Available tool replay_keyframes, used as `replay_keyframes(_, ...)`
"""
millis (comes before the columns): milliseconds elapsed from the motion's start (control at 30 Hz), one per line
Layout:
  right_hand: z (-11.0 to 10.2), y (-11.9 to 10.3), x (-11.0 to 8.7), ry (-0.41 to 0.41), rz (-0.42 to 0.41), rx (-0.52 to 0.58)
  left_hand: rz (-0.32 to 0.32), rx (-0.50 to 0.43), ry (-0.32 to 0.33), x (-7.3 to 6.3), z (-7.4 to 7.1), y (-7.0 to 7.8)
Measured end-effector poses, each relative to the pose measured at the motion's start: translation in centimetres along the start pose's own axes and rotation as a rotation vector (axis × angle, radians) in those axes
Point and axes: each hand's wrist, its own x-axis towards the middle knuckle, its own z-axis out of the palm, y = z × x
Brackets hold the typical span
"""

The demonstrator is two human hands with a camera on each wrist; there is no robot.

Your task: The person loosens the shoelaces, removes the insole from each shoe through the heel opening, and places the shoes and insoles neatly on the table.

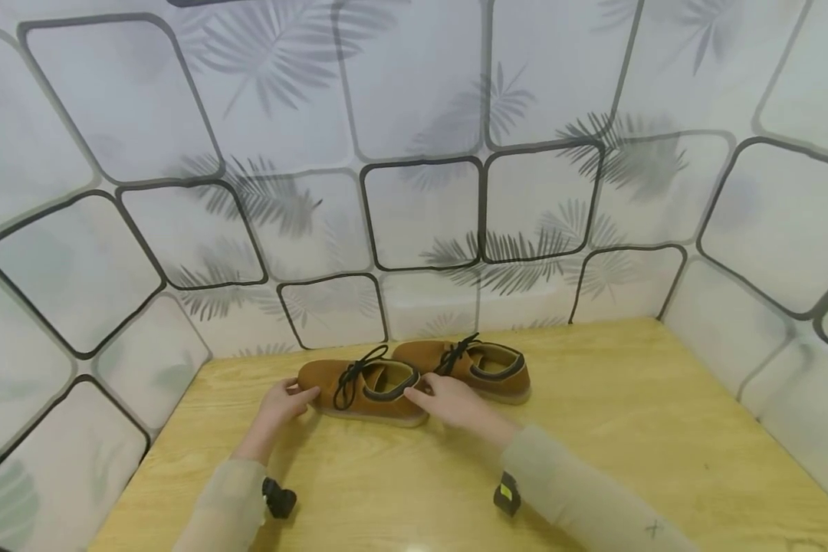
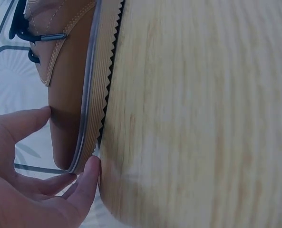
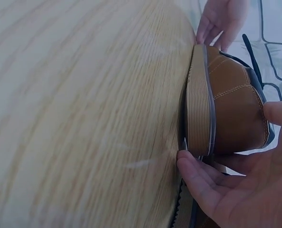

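Note:
Two brown leather shoes with black laces stand side by side on a wooden table. My left hand (image 1: 284, 402) holds the toe of the nearer shoe (image 1: 331, 383). In the left wrist view, its thumb touches the upper of that toe (image 2: 64, 137) and the other fingers curl round the sole's tip. At the heel of the same shoe (image 3: 233, 118) is my right hand (image 1: 450, 400), with the thumb at the collar and fingertips by the sole's lower edge. The farther shoe (image 1: 421, 354) sits behind and to the right, partly hidden by the nearer one.
The wooden tabletop (image 1: 593, 429) reaches back to a wall covering (image 1: 421, 215) with rounded outlines and leaf prints, which also rises at both sides. A small black device (image 1: 279, 498) is on the left wrist, and another device (image 1: 507, 494) on the right.

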Motion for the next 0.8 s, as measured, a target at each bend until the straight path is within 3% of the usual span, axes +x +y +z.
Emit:
replay_keyframes(167, 0.0, -0.03, 0.09, -0.007, 0.016, 0.019, -0.03, -0.105, 0.016, 0.35, -0.06, -0.06)
replay_keyframes(800, -0.38, -0.48, -0.37, -0.036, 0.066, 0.16, -0.051, -0.094, 0.005, 0.68, -0.16, 0.19)
